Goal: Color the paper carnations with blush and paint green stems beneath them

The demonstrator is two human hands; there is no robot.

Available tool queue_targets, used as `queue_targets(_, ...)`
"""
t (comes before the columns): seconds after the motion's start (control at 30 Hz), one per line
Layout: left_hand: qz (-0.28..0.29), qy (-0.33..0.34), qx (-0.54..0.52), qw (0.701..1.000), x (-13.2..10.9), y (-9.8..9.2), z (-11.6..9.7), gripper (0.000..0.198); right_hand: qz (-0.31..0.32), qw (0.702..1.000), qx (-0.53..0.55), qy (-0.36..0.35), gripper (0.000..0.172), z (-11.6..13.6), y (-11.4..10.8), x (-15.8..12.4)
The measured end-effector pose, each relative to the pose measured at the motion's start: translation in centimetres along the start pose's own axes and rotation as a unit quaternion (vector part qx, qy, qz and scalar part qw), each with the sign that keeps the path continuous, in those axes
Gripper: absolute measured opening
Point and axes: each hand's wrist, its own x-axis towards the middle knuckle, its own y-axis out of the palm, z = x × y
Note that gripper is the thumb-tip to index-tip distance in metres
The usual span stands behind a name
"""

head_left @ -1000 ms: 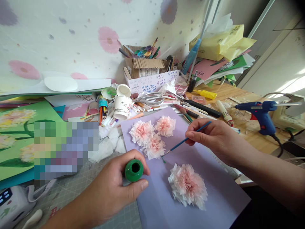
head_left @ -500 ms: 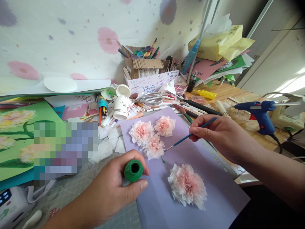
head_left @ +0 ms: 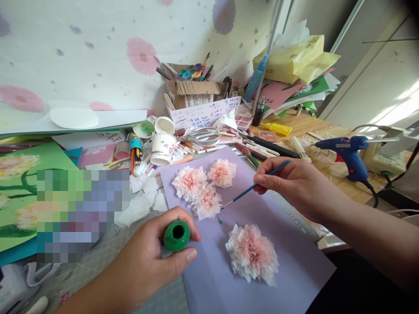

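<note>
My left hand (head_left: 160, 253) is closed around a small green paint bottle (head_left: 177, 236) whose mouth faces up at me. Between the thumb and fingers of my right hand (head_left: 278, 183) is a thin blue paintbrush (head_left: 248, 189). Its tip meets or hovers just over the purple paper (head_left: 209, 257), beside a small green paint mark (head_left: 220, 220). Three pink-and-white tissue flowers (head_left: 207, 201) sit clustered on the upper part of the sheet. A larger tissue flower (head_left: 252, 254) lies lower on it.
A blue glue gun (head_left: 348, 150) stands on the wooden table at right. Behind the paper are paper cups (head_left: 163, 148), scattered pens and a cardboard box (head_left: 196, 89) of brushes. White tissue scraps (head_left: 144, 198) and a green flower picture (head_left: 19, 192) lie at left.
The whole view has shifted slightly, so most things appear a little further left. Both hands keep their holds, and the brush tip stays near the green mark.
</note>
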Motion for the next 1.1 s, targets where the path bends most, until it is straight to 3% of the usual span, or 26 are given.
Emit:
queue_targets(0.33, -0.005, -0.003, 0.004, 1.000, -0.06, 0.15, 0.06, 0.008, 0.008, 0.999, 0.034, -0.008, 0.028, 0.02, -0.18, -0.21)
queue_targets(1.1, -0.007, 0.000, 0.038, 0.999, -0.06, 0.06, 0.22, 0.009, -0.005, 1.000, -0.016, -0.004, 0.029, 0.54, 0.18, -0.15)
